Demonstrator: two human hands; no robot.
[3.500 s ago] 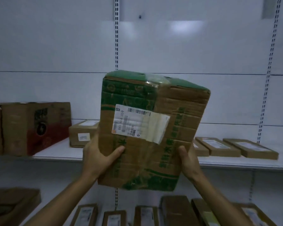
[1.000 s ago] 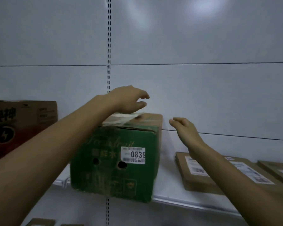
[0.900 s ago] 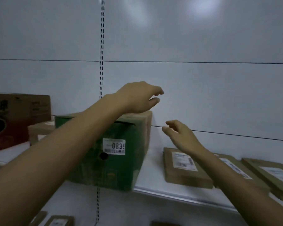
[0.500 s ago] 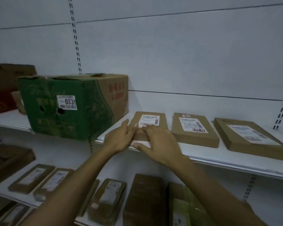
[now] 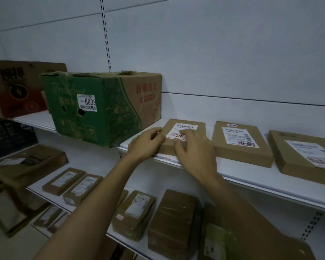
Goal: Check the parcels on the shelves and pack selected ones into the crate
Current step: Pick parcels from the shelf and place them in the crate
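A flat brown parcel with a white label lies on the middle shelf, just right of a big green and brown carton. My left hand grips the parcel's near left corner, fingers curled over its edge. My right hand lies over the near part of its top, bent fingers on the label and thumb at the front edge. The parcel sits flat on the shelf. A dark crate shows at the left edge, below the shelf.
Two more flat labelled parcels lie to the right on the same shelf. A red-brown carton stands behind the green one. Several small parcels fill the lower shelf. The white back wall is close behind.
The green carton went from my hands onto the shelf. Both hands then dropped to the flat parcel beside it; since half a second ago they have stayed on it.
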